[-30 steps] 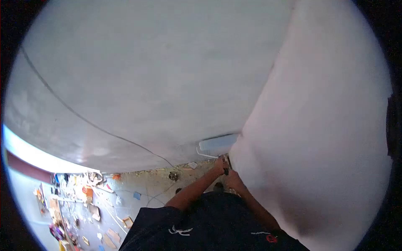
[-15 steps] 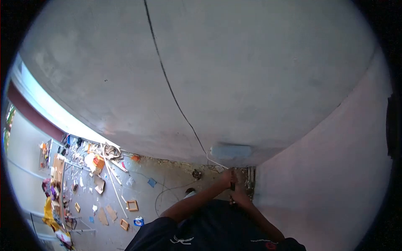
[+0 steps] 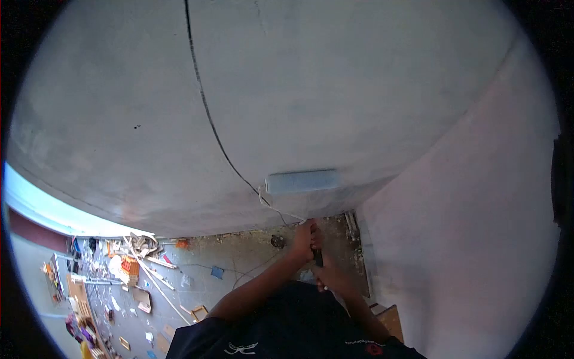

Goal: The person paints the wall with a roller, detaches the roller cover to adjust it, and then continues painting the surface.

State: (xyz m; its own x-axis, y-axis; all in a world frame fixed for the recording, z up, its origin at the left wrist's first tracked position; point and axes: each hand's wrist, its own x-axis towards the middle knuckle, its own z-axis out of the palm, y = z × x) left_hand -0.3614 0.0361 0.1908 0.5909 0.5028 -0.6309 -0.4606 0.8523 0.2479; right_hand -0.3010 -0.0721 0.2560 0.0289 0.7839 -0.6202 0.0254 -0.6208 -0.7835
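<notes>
A pale blue paint roller lies against the grey wall, its thin white wire frame running down to a dark handle. My left hand is wrapped round the upper part of this handle, close to the wire. Lower down, my right hand is closed at the handle's bottom end. A black cable hangs down the wall and passes just left of the roller.
A pinkish side wall meets the grey wall at a corner on the right. Debris, an orange crate, long white strips and a blue scrap litter the floor at left. A wooden piece stands at lower right.
The roller has moved up the wall in the view and to the left, with both hands on its handle. The camera view has shifted too, and a wooden piece now shows at lower right.
</notes>
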